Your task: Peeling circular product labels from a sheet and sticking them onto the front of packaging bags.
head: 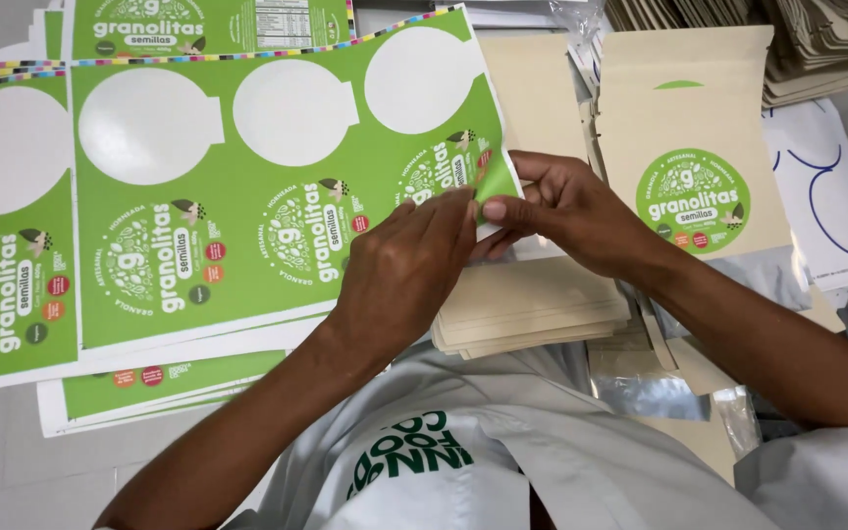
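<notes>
Left of centre, a green sticker sheet (198,226) lies flat on further sheets of the same kind (149,378), with three round white gaps along its upper edge and round printed labels below. Right of it, a tan paper pouch (684,147) already bears one round green label (693,200); more flat tan pouches (532,314) sit stacked under the hands, and another stack (817,49) fills the top right corner. Clear or silvery film (650,388) lies by the right forearm, and a white paper with blue lines (826,196) sits at far right. Left hand (404,270) rests on the sheet's right edge, fingers together and pressed flat. Right hand (566,211) pinches the lifted corner of a label (496,182) between thumb and forefinger; how far it is peeled is hard to judge, as the fingers cover it. Beneath the sheets, a pale grey surface (2,461) shows at lower left.
</notes>
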